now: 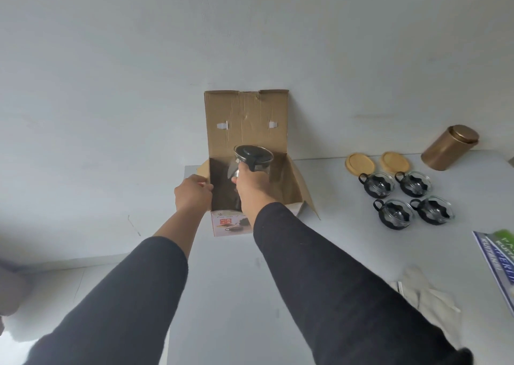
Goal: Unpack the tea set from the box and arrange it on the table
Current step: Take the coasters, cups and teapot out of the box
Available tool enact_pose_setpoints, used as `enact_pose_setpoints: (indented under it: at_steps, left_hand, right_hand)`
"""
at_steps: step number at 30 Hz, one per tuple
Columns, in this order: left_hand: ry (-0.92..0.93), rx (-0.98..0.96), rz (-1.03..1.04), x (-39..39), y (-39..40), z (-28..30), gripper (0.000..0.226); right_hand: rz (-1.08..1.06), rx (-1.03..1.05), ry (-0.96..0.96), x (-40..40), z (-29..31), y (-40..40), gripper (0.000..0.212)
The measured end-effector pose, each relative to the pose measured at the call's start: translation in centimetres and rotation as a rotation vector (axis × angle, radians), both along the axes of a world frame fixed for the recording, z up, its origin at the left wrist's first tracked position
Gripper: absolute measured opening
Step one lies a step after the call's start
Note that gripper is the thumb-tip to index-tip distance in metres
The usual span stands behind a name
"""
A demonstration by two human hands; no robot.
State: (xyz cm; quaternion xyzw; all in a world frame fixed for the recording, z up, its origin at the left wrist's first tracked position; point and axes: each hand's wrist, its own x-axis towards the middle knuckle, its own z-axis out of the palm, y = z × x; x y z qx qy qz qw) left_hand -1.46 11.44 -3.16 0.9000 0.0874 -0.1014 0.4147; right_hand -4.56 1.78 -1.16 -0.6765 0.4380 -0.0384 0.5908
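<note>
Fingers of right hand (251,182) wrapped round teapot (251,158) handle, pot partly above open box (250,186). Left hand (192,193) fingers curled on box's left wall. Four cups (404,197) on table (347,225) at right.

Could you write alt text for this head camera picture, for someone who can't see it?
A person's right hand lifts a glass teapot with a black lid out of an open cardboard box on a white table, while the left hand steadies the box's edge. To the right stand four glass cups, two wooden coasters and a bronze tin.
</note>
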Motion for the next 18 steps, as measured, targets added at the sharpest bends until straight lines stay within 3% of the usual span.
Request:
enact_pose_setpoints:
  at_steps: [3, 8, 15, 18]
  left_hand:
    - [0.013, 0.039, 0.009, -0.2, 0.0, 0.3, 0.028]
    - [-0.102, 0.221, -0.023, -1.2, -1.6, 1.9, 0.025]
    - [-0.381, 0.163, -0.138, -5.9, -9.6, 3.5, 0.035]
    - [-0.362, 0.242, -0.251, -8.5, -14.1, 2.4, 0.04]
  right_hand:
    - [-0.046, 0.004, -0.1, 0.0, 1.8, -1.6, 0.054]
    - [-0.047, -0.012, -0.279, -2.1, 5.7, -5.0, 0.025]
    - [-0.042, -0.326, -0.332, -8.0, 9.1, -11.8, 0.053]
    - [-0.06, -0.4, -0.338, -10.0, 8.6, -15.3, 0.058]
